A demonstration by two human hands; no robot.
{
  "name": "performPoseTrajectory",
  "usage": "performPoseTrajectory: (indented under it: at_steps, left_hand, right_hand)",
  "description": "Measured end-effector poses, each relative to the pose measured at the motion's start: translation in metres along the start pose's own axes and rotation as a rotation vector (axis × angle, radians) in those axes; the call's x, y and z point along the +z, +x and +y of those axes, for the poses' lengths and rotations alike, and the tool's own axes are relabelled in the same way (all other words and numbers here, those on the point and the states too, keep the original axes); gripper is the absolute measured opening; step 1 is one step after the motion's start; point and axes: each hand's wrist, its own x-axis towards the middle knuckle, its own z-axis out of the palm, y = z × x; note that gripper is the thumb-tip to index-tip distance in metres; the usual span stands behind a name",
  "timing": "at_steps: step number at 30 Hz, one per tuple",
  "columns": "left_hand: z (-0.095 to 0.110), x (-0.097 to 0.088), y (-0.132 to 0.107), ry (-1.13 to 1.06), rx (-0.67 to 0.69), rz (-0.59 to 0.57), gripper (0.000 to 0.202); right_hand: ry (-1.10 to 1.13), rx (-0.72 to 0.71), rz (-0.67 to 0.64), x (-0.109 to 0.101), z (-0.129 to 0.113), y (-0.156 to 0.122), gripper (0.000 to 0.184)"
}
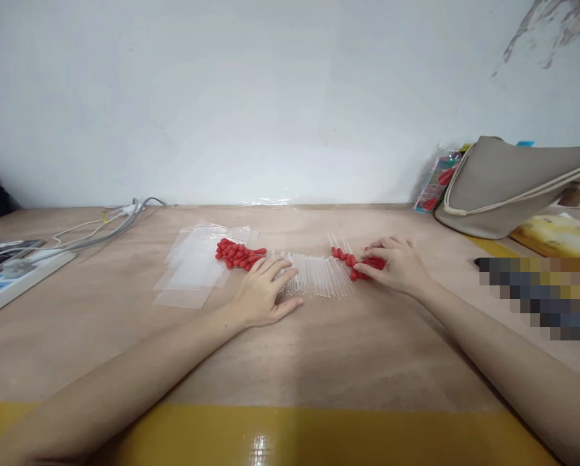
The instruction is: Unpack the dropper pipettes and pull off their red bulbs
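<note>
A row of clear thin plastic tubes (319,275) lies flat on the wooden table (319,349). My left hand (265,291) rests on the row's left end, fingers stretched out flat. My right hand (397,264) lies over the right end, fingertips curled on several red rubber bulbs (362,262) there. A second pile of loose red bulbs (239,254) sits just left of the tubes. Clear plastic bags (197,268) are stacked flat beside that pile.
A white power strip (8,285) with cables (100,230) is at the far left. A grey bag (513,184) lies at the back right, a colourful packet (433,184) beside it. Yellow tape (294,433) edges the table front.
</note>
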Motion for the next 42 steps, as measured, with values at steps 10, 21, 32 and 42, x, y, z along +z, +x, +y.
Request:
performPoseTrajectory:
  at_steps: [10,21,32,42]
  left_hand:
    - [0.014,0.02,0.025,0.002,0.002,-0.177,0.045]
    - [0.015,0.02,0.025,0.064,-0.045,-0.004,0.047]
    - [0.001,0.009,0.01,0.201,0.103,0.153,0.017]
    - [0.013,0.003,-0.001,0.109,0.158,0.154,0.01]
  right_hand:
    - [-0.057,0.12,-0.079,0.004,-0.02,0.004,0.026]
    - [0.056,0.187,0.249,0.007,-0.031,0.0,0.023]
    - [0.284,-0.274,0.236,0.012,-0.067,-0.016,0.014]
    - [0.217,-0.384,0.193,0.012,-0.099,-0.016,0.017]
